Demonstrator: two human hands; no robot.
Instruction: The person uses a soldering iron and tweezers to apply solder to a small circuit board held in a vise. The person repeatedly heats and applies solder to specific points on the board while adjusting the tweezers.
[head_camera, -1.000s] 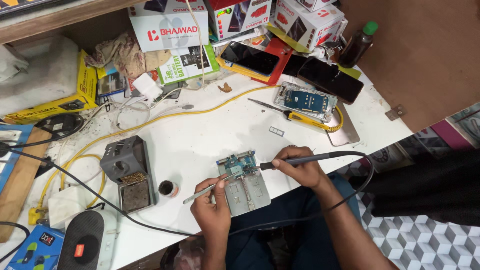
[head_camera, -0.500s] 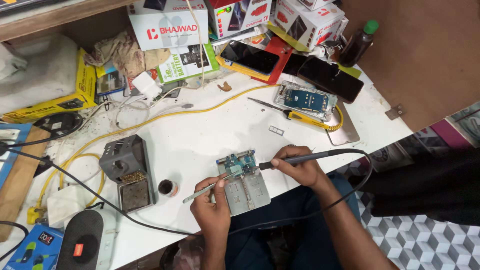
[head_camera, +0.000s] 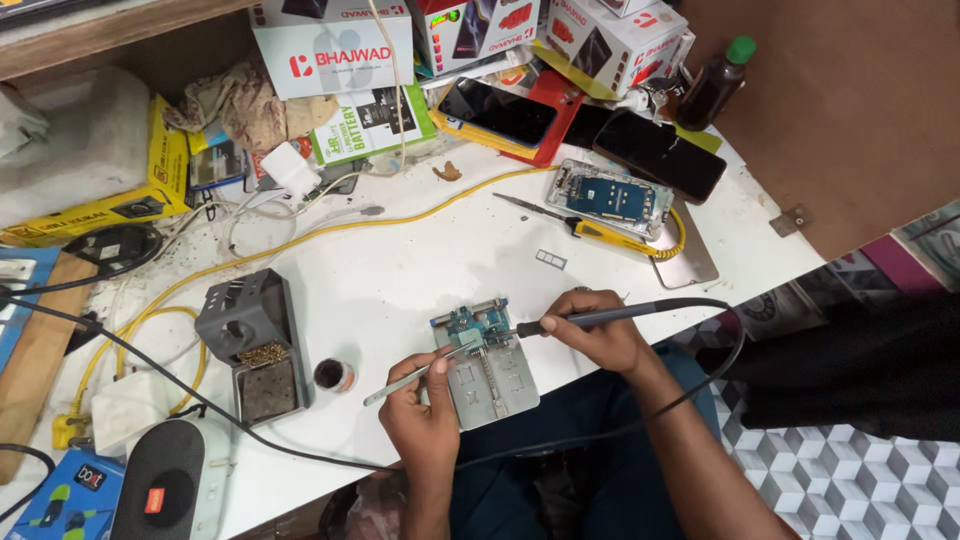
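A small green circuit board (head_camera: 472, 324) is clamped in a grey metal holder (head_camera: 492, 379) at the near edge of the white table (head_camera: 400, 260). My right hand (head_camera: 596, 335) grips a dark soldering iron (head_camera: 620, 316) whose tip touches the board. My left hand (head_camera: 422, 405) holds metal tweezers (head_camera: 415, 374), their tips also at the board.
A grey soldering-iron stand (head_camera: 252, 345) and a small round tin (head_camera: 331, 375) sit left of the holder. An opened phone (head_camera: 612, 198), other phones (head_camera: 655, 152), boxes (head_camera: 335, 50), a dark bottle (head_camera: 714, 82), yellow and black cables and a speaker (head_camera: 165, 485) crowd the table.
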